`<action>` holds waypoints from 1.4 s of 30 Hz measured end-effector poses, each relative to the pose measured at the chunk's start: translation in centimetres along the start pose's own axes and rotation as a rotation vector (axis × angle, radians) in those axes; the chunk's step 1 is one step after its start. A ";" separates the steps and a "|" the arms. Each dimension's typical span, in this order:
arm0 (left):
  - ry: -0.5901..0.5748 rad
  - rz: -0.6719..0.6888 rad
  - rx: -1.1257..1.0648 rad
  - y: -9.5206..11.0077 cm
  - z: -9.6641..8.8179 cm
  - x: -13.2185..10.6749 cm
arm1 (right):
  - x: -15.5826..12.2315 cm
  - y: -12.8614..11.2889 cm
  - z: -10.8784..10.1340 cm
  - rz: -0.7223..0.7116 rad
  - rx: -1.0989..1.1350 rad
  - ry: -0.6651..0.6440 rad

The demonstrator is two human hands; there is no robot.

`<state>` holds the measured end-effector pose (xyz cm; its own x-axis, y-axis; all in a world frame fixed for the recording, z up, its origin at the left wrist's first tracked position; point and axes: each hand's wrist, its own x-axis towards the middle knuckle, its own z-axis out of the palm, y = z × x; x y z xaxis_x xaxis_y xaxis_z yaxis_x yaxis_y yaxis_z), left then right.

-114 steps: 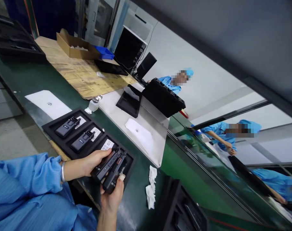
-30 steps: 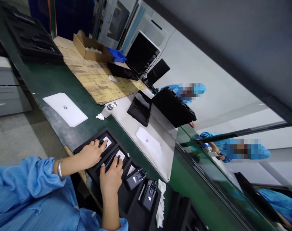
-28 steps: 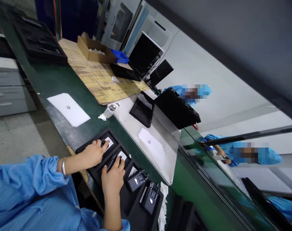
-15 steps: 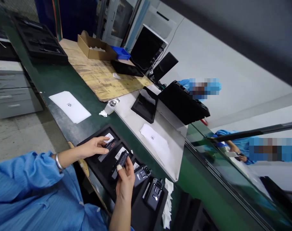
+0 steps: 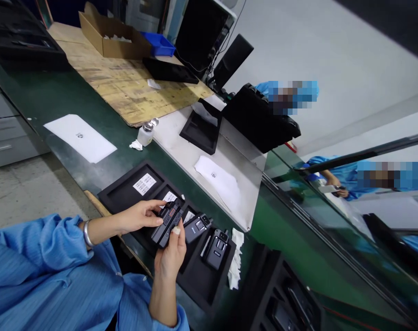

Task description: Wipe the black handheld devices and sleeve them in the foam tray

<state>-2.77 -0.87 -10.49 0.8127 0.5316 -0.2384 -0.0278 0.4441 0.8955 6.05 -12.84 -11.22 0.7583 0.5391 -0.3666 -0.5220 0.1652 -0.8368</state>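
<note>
Black handheld radios [image 5: 167, 221], two together, are gripped by left hand [image 5: 139, 216] and right hand [image 5: 170, 257] above a foam tray [image 5: 122, 197] on the green workbench [image 5: 57, 99]; a cardboard sheet [image 5: 126, 87] lies beyond.

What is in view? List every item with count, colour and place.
belt: one, green, under the tray
foam tray: one, black, belt's near edge
held devices: two, black, pressed together above the tray
tray devices: two, black, in the tray's right slots
labels: three, white, in tray slots
paper sheet: one, white, on belt, left
bottle: one, white with silver cap, beyond tray
wipes: few, white, right of tray
cardboard box: one, brown, far left
left hand: one, bare, gripping held devices from the left
right hand: one, bare, gripping them from below
</note>
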 end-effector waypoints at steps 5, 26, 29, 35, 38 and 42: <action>0.006 -0.031 -0.001 0.1 0.3 -0.1 | -0.4 0.4 0.2 -0.007 0.015 0.023; -0.218 0.386 0.517 0.0 -2.3 -1.7 | 0.0 0.9 -2.9 -0.239 -0.173 -0.458; -0.227 0.399 0.553 0.2 -2.2 -1.9 | 0.0 0.8 -2.9 -0.253 -0.188 -0.468; -0.234 0.411 0.629 0.8 -1.8 -2.1 | -0.3 0.9 -3.0 -0.242 -0.236 -0.437; -0.202 0.392 0.685 0.6 -1.5 -2.1 | -0.3 0.8 -2.8 -0.216 -0.257 -0.456; -0.202 0.383 0.702 0.4 -1.5 -1.7 | 0.6 0.4 -2.4 -0.209 -0.334 -0.417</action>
<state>-5.02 -0.52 -10.31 0.9118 0.3848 0.1436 -0.0089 -0.3311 0.9435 7.19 -14.45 -12.77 0.5783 0.8146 -0.0446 -0.1745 0.0701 -0.9822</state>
